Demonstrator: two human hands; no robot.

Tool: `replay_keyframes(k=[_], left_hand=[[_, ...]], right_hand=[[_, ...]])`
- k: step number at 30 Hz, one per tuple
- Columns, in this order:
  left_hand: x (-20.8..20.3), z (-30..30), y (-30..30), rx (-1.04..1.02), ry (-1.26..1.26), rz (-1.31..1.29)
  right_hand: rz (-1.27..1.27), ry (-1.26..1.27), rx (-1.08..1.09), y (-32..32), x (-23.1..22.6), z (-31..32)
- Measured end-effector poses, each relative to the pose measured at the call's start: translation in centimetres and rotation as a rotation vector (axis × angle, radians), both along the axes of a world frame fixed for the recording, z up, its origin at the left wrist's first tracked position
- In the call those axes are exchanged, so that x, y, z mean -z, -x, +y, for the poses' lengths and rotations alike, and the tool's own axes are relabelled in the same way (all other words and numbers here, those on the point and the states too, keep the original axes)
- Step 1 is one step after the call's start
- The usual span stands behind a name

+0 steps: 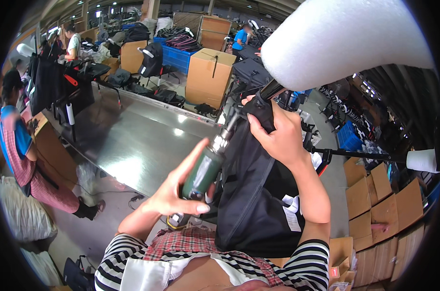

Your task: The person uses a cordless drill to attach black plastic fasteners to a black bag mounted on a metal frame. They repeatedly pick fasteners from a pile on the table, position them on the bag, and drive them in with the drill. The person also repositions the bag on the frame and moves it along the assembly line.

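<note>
My left hand (174, 191) is wrapped around a dark green power screwdriver (202, 172), its silver nose pointing up and away from me. The tip, somewhat blurred, comes near a black plastic joint (260, 114) on a metal tube (272, 90). I cannot tell whether it touches. My right hand (284, 133) grips that joint from the right, thumb toward the tool. A thick white foam sleeve (341, 46) covers the upper part of the frame. Below hangs black fabric (251, 189) with a white label (291, 214), resting against my front.
A shiny metal table (132, 140) stretches to the left. Cardboard boxes (389, 213) stand at the right, beside a pole with a white foam end (422, 160). A large carton (208, 77) and blue crate (176, 57) stand beyond the table. Co-workers are at the left and back.
</note>
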State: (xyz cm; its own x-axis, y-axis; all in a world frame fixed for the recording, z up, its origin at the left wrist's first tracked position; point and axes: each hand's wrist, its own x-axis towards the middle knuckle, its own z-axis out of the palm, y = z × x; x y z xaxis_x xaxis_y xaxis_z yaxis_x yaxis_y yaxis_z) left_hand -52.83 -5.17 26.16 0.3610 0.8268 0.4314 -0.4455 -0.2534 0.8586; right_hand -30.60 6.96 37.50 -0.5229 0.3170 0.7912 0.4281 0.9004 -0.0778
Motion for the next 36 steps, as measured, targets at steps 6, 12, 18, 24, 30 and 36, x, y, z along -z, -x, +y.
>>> replay_keyframes(k=[6,12,18,24,30,36], left_hand=[[0.3,0.1,-0.9,0.038,0.027,0.016],[-0.2,-0.4,-1.8,-0.033,0.010,0.058],[-0.4,-0.9,-2.9,0.079,0.132,-0.074],[-0.5,-0.6,-4.1,0.148,0.187,-0.181],[-0.4,-0.8,-5.2,0.230,0.185,-0.289],[0.5,-1.0,-6.9,0.385,0.274,-0.543]], right_hand=[[0.024,-0.035,-0.023,-0.1,0.3,0.2],[0.023,-0.060,0.014,0.1,0.7,0.1],[0.040,-0.091,0.025,0.0,1.0,0.0],[0.054,-0.091,0.025,0.1,1.1,-0.2],[0.091,-0.114,0.024,-0.1,1.2,-0.1],[0.128,-0.107,-0.005,0.1,1.3,-0.1]])
